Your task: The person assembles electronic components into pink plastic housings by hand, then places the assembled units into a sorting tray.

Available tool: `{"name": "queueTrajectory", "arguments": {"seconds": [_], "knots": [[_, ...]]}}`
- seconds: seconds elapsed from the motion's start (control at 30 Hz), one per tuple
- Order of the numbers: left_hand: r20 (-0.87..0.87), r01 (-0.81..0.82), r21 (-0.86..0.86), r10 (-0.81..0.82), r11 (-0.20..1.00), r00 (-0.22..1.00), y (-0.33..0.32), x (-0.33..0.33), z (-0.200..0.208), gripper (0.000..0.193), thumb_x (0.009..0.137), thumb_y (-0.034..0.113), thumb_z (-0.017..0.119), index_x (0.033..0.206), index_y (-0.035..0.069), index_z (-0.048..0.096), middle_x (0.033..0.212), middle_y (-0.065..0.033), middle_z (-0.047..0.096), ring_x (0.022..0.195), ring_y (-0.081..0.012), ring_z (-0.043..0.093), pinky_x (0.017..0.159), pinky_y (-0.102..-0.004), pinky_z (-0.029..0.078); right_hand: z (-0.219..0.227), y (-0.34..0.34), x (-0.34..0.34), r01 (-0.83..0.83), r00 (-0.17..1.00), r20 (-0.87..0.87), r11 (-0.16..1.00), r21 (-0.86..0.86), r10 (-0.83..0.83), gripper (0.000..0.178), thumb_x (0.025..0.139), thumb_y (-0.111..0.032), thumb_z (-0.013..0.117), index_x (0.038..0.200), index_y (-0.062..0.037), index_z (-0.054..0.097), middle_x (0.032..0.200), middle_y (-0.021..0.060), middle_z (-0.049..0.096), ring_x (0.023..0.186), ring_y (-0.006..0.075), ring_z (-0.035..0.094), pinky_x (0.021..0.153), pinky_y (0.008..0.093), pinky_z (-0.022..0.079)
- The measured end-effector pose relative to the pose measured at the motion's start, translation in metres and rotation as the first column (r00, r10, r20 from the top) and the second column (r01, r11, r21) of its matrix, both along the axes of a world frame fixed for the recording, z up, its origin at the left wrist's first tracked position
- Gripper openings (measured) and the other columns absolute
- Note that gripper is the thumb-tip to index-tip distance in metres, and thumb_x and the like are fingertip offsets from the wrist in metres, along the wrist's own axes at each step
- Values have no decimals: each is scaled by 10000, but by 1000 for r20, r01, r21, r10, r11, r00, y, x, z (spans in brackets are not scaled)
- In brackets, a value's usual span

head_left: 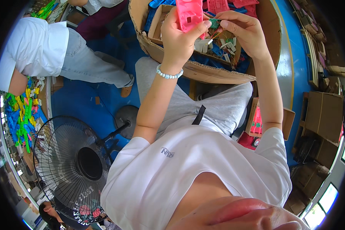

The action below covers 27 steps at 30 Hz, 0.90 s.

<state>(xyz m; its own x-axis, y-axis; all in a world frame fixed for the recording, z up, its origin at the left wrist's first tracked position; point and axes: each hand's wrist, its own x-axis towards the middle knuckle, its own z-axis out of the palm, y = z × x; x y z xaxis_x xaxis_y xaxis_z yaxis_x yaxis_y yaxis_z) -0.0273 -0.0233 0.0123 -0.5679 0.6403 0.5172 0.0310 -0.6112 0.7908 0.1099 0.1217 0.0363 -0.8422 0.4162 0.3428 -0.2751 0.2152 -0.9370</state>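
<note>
My left hand, a beaded bracelet at its wrist, is closed on a pink plastic housing with a small square hole. Between the thumb and fingers of my right hand is a small green circuit board, held beside the housing. Thin coloured wires hang below the board. Both hands are above a large open cardboard box. Inside it, a smaller carton holds loose white plastic parts and wires. More pink housings lie at the box's far side, with blue pieces around them.
A black standing fan is at my left. Beyond it, a person in jeans is beside a table heaped with blue, green and yellow plastic pieces. At my right are a small carton of pink parts and stacked cardboard boxes.
</note>
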Motion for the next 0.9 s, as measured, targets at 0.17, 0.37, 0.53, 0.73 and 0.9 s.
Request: {"name": "queueTrajectory", "arguments": {"seconds": [0.17, 0.37, 0.53, 0.73, 0.9], "knots": [[148, 83, 18, -85, 996, 985, 0, 16, 1, 277, 829, 33, 740, 1063, -1, 596, 910, -79, 695, 711, -121, 668, 637, -253, 564, -16, -11, 13, -39, 996, -91, 959, -282, 13, 211, 928, -68, 654, 1104, 48, 665, 983, 103, 691, 873, 171, 682, 818, 307, 587], [9, -86, -31, 87, 996, 996, 4, 23, -4, 367, 782, -43, 736, 1110, -6, 577, 901, -98, 691, 723, -162, 675, 659, -287, 567, -19, -22, 21, 35, 991, -109, 939, -342, -77, 187, 933, -59, 642, 1088, 42, 670, 971, 96, 689, 862, 161, 677, 815, 315, 589], [-90, -126, -142, 114, 982, 989, 14, 23, -9, 337, 963, 152, 572, 1265, 8, 535, 1128, -100, 631, 939, -166, 632, 792, -299, 525, -12, -25, 25, 298, 950, -57, 946, -131, -307, 171, 917, -81, 672, 1044, 34, 682, 940, 58, 691, 815, 117, 658, 756, 244, 556], [432, 114, 111, -151, 987, 889, 28, 34, -12, 302, 1012, 231, 492, 1217, 24, 572, 1100, -71, 657, 929, -153, 658, 778, -316, 556, -2, -30, 20, 304, 952, -63, 951, 56, -301, 170, 943, -81, 628, 1060, 36, 666, 1066, 62, 675, 934, 107, 631, 840, 248, 510], [382, 118, 70, -136, 991, 914, 33, 41, -20, 345, 1027, 197, 472, 1299, 0, 547, 1177, -81, 643, 1069, -153, 617, 925, -286, 490, -11, -28, 18, 327, 942, 98, 944, -42, -322, 205, 929, -105, 653, 1074, 39, 664, 1002, 56, 693, 902, 101, 634, 838, 235, 499]]}}
